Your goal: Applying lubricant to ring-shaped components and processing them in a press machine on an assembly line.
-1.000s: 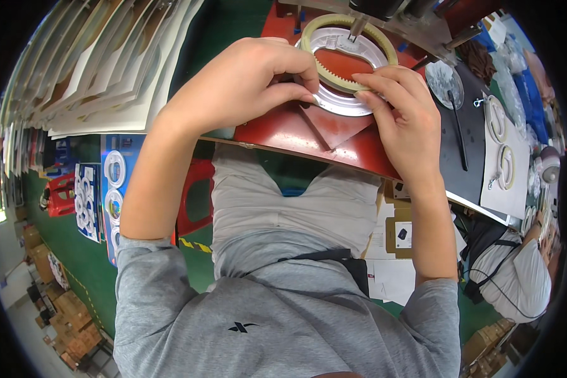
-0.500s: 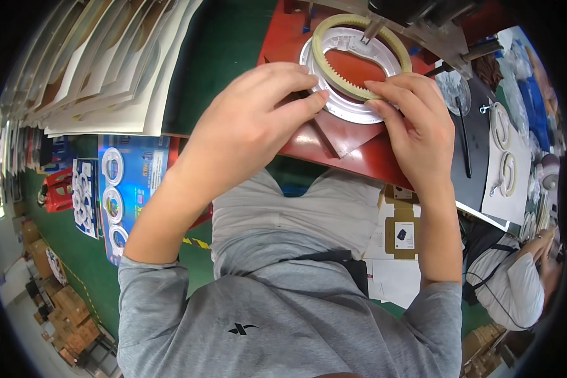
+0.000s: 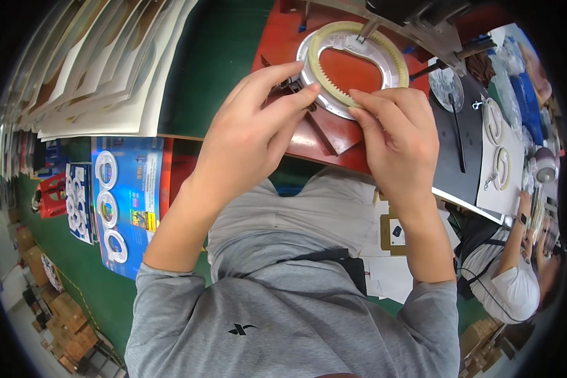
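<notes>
A cream ring with inner teeth [image 3: 315, 68] lies over a wider white ring [image 3: 334, 108], set slightly off it toward the upper right. My right hand [image 3: 402, 135] pinches the near edge of the toothed ring between thumb and fingers. At the left rim, my left hand [image 3: 249, 129] has its index finger and thumb against the white ring, its other fingers curled. The rings rest on a red work surface [image 3: 353, 154]. A metal machine tip [image 3: 368, 30] reaches down at the far side of the toothed ring.
A dark metal fixture [image 3: 324, 133] sits beneath the rings' near left. Large sheets [image 3: 113, 69] hang at the left, above a blue box [image 3: 132, 208] bearing white rings. On the right are a black mat [image 3: 444, 132], two loose rings [image 3: 501, 169] and a seated person [image 3: 504, 283].
The toothed ring now sits lower over the white ring. My left fingers have drawn back slightly, revealing more of the dark fixture. The person at right has raised an arm.
</notes>
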The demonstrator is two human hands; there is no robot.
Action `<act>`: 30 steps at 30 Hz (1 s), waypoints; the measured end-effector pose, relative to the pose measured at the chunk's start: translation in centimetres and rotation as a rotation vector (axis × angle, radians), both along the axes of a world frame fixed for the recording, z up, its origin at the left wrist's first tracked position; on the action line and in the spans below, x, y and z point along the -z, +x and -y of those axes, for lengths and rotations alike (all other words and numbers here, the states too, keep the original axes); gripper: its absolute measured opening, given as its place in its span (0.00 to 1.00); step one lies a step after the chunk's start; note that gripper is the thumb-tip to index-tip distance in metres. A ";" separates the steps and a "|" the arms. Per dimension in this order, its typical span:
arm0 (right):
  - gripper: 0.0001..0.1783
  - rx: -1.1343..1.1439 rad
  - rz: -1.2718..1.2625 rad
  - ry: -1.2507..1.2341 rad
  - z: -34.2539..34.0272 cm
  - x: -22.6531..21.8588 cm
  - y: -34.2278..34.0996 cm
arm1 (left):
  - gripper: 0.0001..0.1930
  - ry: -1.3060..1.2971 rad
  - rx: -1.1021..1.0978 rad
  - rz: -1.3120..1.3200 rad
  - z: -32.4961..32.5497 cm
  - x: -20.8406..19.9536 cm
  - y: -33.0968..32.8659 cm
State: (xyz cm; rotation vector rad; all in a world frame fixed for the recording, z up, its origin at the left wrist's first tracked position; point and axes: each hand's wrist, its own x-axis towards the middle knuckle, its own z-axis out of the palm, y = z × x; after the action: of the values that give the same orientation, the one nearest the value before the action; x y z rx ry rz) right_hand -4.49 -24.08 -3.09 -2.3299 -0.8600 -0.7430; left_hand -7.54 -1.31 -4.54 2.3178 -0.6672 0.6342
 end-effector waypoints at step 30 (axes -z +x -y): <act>0.46 0.132 0.007 0.023 0.6 0.7 -0.1 | 0.09 -0.682 -0.156 -0.245 3.0 1.1 5.1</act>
State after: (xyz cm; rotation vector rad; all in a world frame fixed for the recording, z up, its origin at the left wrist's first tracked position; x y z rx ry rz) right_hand -4.61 -24.64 -3.74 -2.3821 -0.7024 -0.8118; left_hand -2.48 -4.32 -5.61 1.7684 -0.1181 0.5278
